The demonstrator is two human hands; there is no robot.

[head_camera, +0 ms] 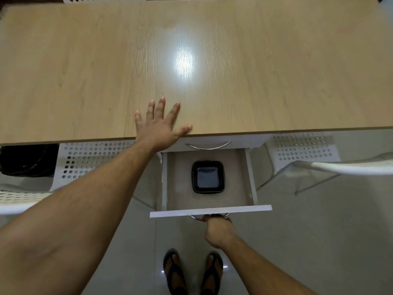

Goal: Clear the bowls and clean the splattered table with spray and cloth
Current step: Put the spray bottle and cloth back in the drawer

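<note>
Head view: black bowl point(208, 176) upright, squarish, rim up.

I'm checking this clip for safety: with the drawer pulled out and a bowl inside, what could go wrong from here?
1. The right hand grips the handle of the open drawer; pulled further, it might drop out.
2. A hard shove shut could slide the black bowl around.
3. The left hand lies flat at the table edge, its thumb above the drawer gap.

Pale wood-grain table point(85, 71) above a white drawer point(210, 210) with a grey floor — inside, a black bowl point(208, 176); white chairs point(302, 150) patterned with punched holes.
</note>
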